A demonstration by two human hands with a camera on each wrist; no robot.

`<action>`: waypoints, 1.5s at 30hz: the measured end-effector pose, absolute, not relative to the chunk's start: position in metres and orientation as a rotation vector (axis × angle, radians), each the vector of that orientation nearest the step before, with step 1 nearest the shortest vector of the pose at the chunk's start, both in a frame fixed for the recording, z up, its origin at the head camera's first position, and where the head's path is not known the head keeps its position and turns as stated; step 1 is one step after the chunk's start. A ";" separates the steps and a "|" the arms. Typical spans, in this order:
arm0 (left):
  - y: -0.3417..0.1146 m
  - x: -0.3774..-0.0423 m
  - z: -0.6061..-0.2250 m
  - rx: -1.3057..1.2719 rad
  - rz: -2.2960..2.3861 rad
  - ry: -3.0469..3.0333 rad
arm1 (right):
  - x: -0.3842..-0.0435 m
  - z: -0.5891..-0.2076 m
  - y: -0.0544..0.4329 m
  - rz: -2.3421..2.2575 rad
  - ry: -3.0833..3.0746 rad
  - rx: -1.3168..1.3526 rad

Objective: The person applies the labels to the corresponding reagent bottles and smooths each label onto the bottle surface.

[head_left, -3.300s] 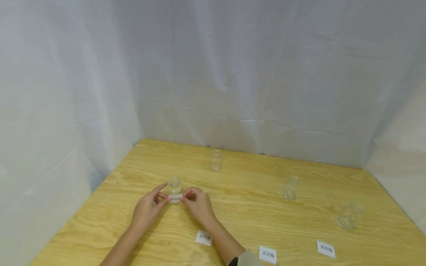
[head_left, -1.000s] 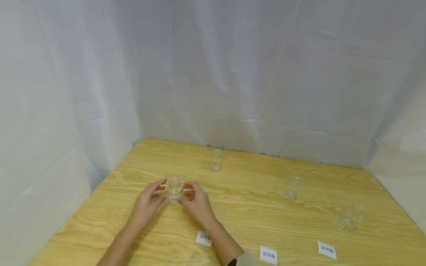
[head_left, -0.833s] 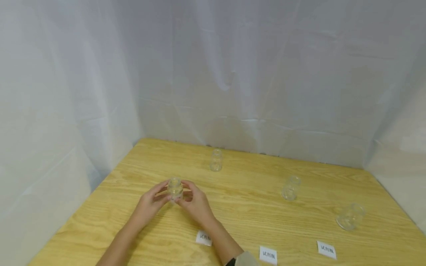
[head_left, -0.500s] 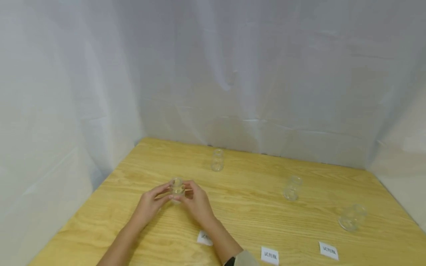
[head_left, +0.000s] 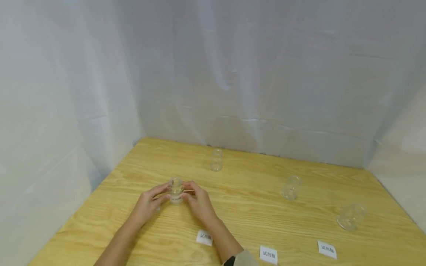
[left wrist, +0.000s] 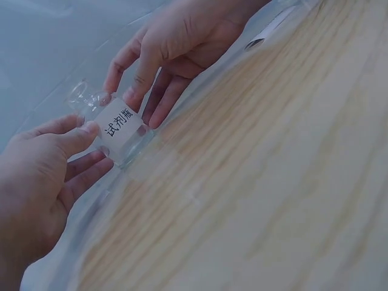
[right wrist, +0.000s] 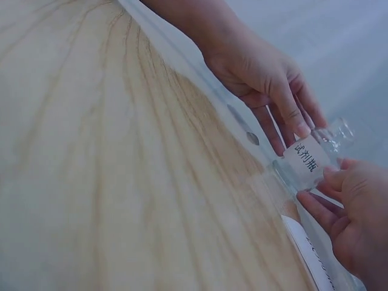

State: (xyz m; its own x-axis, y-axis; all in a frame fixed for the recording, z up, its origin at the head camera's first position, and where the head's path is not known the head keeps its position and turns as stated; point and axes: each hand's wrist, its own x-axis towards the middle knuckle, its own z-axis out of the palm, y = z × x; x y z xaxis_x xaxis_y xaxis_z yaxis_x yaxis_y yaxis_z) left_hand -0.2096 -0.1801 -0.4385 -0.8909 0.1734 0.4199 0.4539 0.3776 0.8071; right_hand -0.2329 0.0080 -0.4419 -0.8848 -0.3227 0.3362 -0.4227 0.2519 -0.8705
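A small clear glass reagent bottle [head_left: 176, 186] stands upright at the left of the wooden table, between both hands. Across its front lies a white label [left wrist: 119, 126] with dark Chinese characters, flat against the glass in both wrist views. My left hand [head_left: 146, 207] grips the bottle from the left, thumb at the label's edge and fingers curled round the side. From the other side my right hand [head_left: 200, 204] holds it the same way, its thumb [right wrist: 332, 177] at the label's other edge. The bottle's back is hidden.
Three more clear bottles stand on the table: one at the back [head_left: 216, 160], one right of centre [head_left: 291, 188] and one farther right [head_left: 351, 217]. Three white labels [head_left: 204, 237], [head_left: 268, 255], [head_left: 327, 249] lie along the front. A small white scrap [head_left: 158, 208] shows beside the left hand.
At first fingertips of both hands pinched the label's ends before the bottle. Both hands then closed round the bottle's sides, and the thumbs have since moved apart, showing the label on the glass.
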 end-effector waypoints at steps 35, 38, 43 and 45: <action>-0.179 -0.211 -0.441 -0.530 -1.385 -2.448 | -0.231 -0.447 0.006 1.633 -2.377 0.814; -0.179 -0.211 -0.440 -0.531 -1.408 -2.445 | -0.231 -0.447 0.006 1.643 -2.384 0.788; -0.180 -0.211 -0.440 -0.553 -1.460 -2.421 | -0.232 -0.446 0.006 1.684 -2.397 0.743; -0.180 -0.211 -0.441 -0.564 -1.476 -2.406 | -0.232 -0.447 0.006 1.690 -2.399 0.742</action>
